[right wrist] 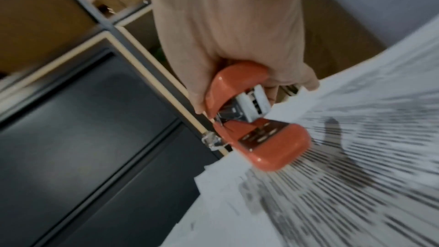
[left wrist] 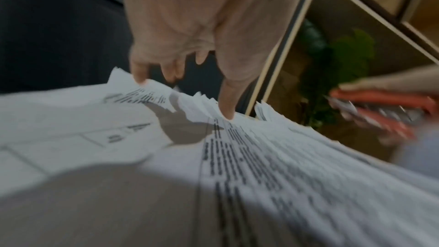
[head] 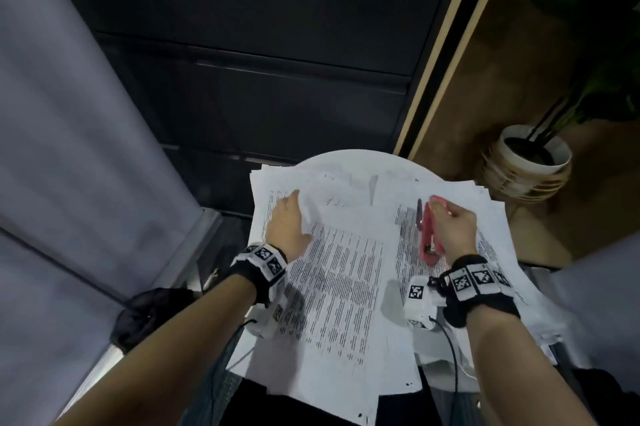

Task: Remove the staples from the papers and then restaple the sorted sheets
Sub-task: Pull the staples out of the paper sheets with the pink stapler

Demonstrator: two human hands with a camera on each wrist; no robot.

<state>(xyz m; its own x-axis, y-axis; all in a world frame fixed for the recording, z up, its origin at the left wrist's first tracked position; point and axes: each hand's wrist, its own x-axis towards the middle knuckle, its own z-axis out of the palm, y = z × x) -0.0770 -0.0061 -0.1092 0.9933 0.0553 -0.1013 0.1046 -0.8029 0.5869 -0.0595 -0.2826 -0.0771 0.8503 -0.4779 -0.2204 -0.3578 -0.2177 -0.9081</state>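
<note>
Printed papers (head: 339, 273) lie spread in overlapping piles on a round white table (head: 349, 161). My left hand (head: 294, 218) is at the top left of the middle pile. Its thumb (left wrist: 228, 108) presses on the sheets while the fingers (left wrist: 140, 74) hold the curled top edge of the papers (left wrist: 152, 91). My right hand (head: 441, 214) grips a coral-pink stapler (head: 429, 235) just over the right pile. In the right wrist view the stapler (right wrist: 256, 123) has its mouth slightly apart, close above the printed sheets (right wrist: 344, 157). Blur hides any staples.
A potted plant in a white pot (head: 530, 159) stands on the floor to the right of the table. Behind the table is a dark cabinet (head: 277, 79), and grey fabric (head: 69, 148) fills the left. Papers hang over the table's near edge.
</note>
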